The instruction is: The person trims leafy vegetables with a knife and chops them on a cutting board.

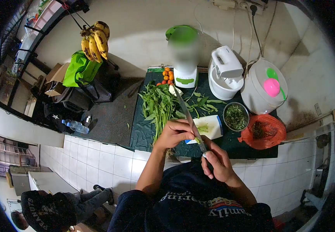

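Observation:
My right hand [217, 163] is closed around the handle end of a long knife [188, 112], whose blade points away over the table. Close to the blade's lower part, my left hand [176, 134] pinches a small pale-green stem piece [197, 140]. Whether its fingers also touch the blade I cannot tell. Below the hands lies a white cutting board [212, 129] with blue edges, bearing some cut green pieces [202, 127]. A bundle of leafy greens [158, 106] with long stems rests left of the board, and loose leafy sprigs [202, 103] lie behind it.
A metal bowl of chopped greens [236, 117] and a red plastic bag [270, 141] with scraps stand right. Behind are a blender [185, 73], orange-red tomatoes [168, 74], a stand mixer [226, 73] and a white lidded container [256, 91]. Bananas [96, 41] hang left; another person [55, 208] is lower left.

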The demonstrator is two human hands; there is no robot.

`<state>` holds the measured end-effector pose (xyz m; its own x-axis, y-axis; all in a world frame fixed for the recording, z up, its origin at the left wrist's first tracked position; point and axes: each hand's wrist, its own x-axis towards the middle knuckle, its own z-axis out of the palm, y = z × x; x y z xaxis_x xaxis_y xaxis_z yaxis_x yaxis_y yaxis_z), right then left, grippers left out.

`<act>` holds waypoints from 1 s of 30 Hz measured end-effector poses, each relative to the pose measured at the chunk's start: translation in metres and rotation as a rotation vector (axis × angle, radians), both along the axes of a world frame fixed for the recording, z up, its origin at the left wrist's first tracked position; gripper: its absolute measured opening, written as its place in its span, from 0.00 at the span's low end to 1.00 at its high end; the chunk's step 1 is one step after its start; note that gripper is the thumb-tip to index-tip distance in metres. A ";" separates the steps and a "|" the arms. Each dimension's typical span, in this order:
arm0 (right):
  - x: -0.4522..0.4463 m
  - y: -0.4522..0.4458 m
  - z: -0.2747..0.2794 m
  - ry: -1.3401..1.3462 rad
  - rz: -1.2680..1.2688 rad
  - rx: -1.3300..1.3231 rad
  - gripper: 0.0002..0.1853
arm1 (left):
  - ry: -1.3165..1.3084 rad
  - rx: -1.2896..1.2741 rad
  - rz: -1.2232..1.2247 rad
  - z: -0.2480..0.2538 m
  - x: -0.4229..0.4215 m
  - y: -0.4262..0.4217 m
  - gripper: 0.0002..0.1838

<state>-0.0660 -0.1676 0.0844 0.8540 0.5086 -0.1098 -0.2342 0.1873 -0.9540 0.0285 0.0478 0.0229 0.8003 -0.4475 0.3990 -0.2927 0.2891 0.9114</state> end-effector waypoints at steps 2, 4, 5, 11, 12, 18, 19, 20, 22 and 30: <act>0.000 0.000 0.000 -0.009 -0.007 -0.003 0.30 | 0.001 -0.012 0.001 0.003 0.000 -0.002 0.07; -0.002 0.000 0.000 -0.016 -0.014 -0.006 0.29 | 0.004 -0.025 0.002 0.002 -0.001 -0.003 0.06; -0.004 0.000 0.000 -0.038 -0.012 -0.041 0.28 | 0.049 -0.047 -0.002 -0.002 -0.002 -0.003 0.06; -0.004 -0.002 -0.002 -0.067 0.018 -0.070 0.28 | 0.220 -0.203 -0.037 0.000 -0.007 -0.008 0.21; -0.004 -0.002 -0.003 -0.076 0.028 -0.075 0.28 | 0.230 -0.262 -0.054 0.000 -0.006 -0.009 0.26; -0.006 -0.003 -0.007 -0.072 0.006 -0.067 0.28 | 0.254 -0.274 -0.079 -0.007 -0.008 -0.015 0.33; -0.006 -0.004 -0.009 -0.072 0.004 -0.067 0.28 | 0.254 -0.273 -0.080 -0.007 -0.009 -0.016 0.33; -0.007 -0.005 -0.012 -0.080 -0.004 -0.069 0.28 | 0.279 -0.298 -0.077 -0.007 -0.010 -0.018 0.32; -0.008 -0.006 -0.013 -0.089 -0.013 -0.071 0.28 | 0.303 -0.322 -0.075 -0.007 -0.010 -0.022 0.31; -0.006 -0.008 -0.010 -0.135 -0.042 -0.054 0.31 | 0.269 -0.174 0.056 -0.021 -0.003 -0.011 0.26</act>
<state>-0.0722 -0.1754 0.0743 0.8833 0.4685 -0.0190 -0.0966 0.1420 -0.9851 0.0256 0.0372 0.0019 0.9089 -0.3433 0.2368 -0.0683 0.4377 0.8965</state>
